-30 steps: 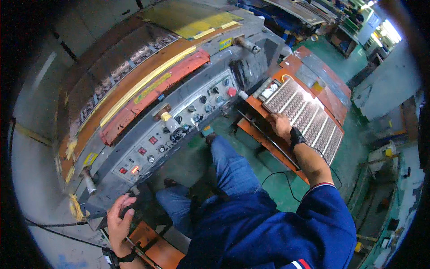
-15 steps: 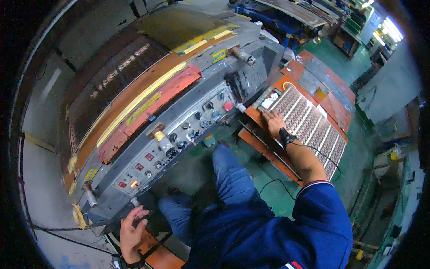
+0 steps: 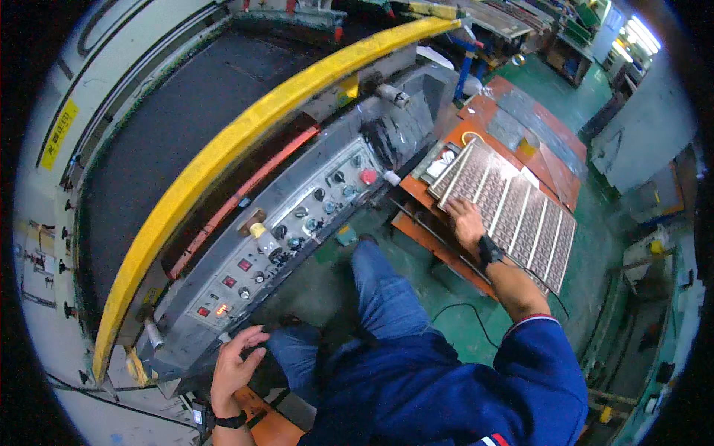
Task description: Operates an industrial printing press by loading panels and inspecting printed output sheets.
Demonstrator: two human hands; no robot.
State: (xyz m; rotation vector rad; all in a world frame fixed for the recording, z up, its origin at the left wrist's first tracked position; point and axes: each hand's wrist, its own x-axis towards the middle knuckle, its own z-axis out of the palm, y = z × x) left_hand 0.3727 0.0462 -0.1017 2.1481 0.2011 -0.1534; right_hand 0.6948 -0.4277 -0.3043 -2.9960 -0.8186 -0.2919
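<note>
My right hand [image 3: 467,221] is at the near left edge of a flat sheet [image 3: 513,208] printed with rows of small brown patterns and pale strips. Its fingers curl over the sheet's edge; the thumb is mostly hidden. This sheet lies askew on at least one similar sheet, whose corner shows beneath it. My left hand [image 3: 236,364] hangs near the lower left end of a grey machine's control panel [image 3: 290,223], fingers apart and holding nothing. Both wrists wear dark bands.
A curved-looking yellow bar [image 3: 223,149] runs along the machine above a red strip [image 3: 245,201], before a dark surface [image 3: 186,111]. The sheets rest on an orange-brown table [image 3: 424,189] at the right. A thin black cable [image 3: 476,316] trails over the green floor.
The machine's brown, tape-edged screen has gone from its front, and the yellow bar and dark surface now show. The top printed sheet has shifted askew under my right hand. My left hand has risen slightly.
</note>
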